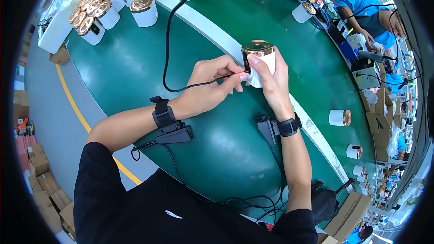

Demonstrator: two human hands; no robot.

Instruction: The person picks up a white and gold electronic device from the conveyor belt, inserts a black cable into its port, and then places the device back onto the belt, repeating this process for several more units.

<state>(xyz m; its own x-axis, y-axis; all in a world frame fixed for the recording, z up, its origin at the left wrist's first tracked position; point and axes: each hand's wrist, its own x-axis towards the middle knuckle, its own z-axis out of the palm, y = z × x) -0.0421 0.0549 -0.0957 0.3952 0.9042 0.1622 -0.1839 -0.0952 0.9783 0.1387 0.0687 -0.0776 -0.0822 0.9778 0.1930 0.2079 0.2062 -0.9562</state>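
Note:
My right hand (275,83) is wrapped round a white ribbed canister (266,62) with a shiny gold lid, its thumb on the dark glossy panel on the side. The canister stands upright in the grip over the green table. My left hand (205,88) pinches the end of a black cable (168,49) against the canister's left side, by the panel. Fingers hide the cable's tip, so I cannot tell whether it is plugged in. From there the cable loops left and rises past the top of the view.
Several similar canisters (143,11) cluster at the upper left, beside a white foam tray (56,36). More canisters (340,118) stand along the green conveyor belt (312,81) beyond a pale rail (217,34). Across the belt a person in blue (361,13) works. Loose cables (257,203) lie near my body.

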